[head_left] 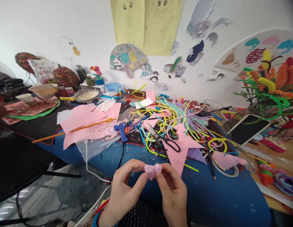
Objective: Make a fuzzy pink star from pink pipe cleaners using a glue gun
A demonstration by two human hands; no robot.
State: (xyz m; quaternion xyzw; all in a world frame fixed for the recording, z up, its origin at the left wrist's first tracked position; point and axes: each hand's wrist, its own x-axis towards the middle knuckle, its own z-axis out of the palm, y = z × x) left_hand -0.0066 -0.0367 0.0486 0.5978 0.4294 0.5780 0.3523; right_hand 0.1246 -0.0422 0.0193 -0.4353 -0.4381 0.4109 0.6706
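Observation:
A small fuzzy pink bow-like piece (150, 171), seemingly bent from pipe cleaner, is pinched between both hands just above the table's front edge. My left hand (127, 184) grips its left end with thumb and forefinger. On the opposite end, the thumb and fingers of my right hand (172, 186) are closed. Beyond my fingers lie black-handled scissors (169, 144) and a blue hot glue gun (122, 130). Pink paper (177, 154) with a drawn star reaches toward my right hand.
Many pastel pipe cleaners (184, 113) sprawl across the table (222, 201). A pencil (211, 160) and a pink fuzzy figure (228, 159) lie to the right, near a white-edged tablet (249, 127). Pink sheets (82, 118) and a white cable (89, 165) are on the left.

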